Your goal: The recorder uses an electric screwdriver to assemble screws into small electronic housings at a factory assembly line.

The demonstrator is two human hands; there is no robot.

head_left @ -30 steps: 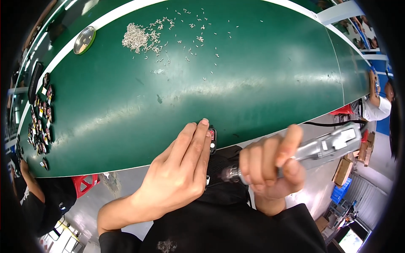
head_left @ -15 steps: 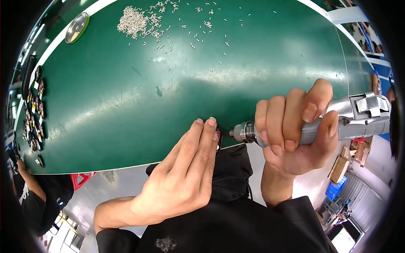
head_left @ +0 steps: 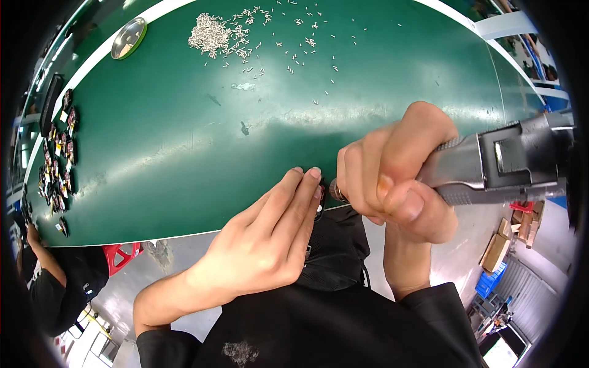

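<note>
My right hand (head_left: 396, 168) is wrapped round a grey and silver power screwdriver (head_left: 491, 162), which lies sideways with its body off to the right. Its knurled metal nose (head_left: 335, 190) pokes out just left of my fingers, and my hand hides the rest of the front. By the table's near edge my left hand (head_left: 264, 236) has its fingers stretched together over a small dark part (head_left: 321, 202). Only the right side of that part shows, close to the screwdriver's nose. The tool's tip is too small and hidden to tell whether it touches.
A heap of small silver screws (head_left: 208, 35) lies at the far side of the green table (head_left: 184, 153), with strays scattered rightward. A round green-rimmed dish (head_left: 129, 38) sits at the far left. Several small dark assemblies (head_left: 58, 159) line the left edge. Another person's arm (head_left: 46, 257) shows there.
My right hand and the screwdriver have shifted left toward the dark part, and the tool's back end has swung nearer to the camera. The left hand keeps its hold. The view has shifted slightly.
</note>
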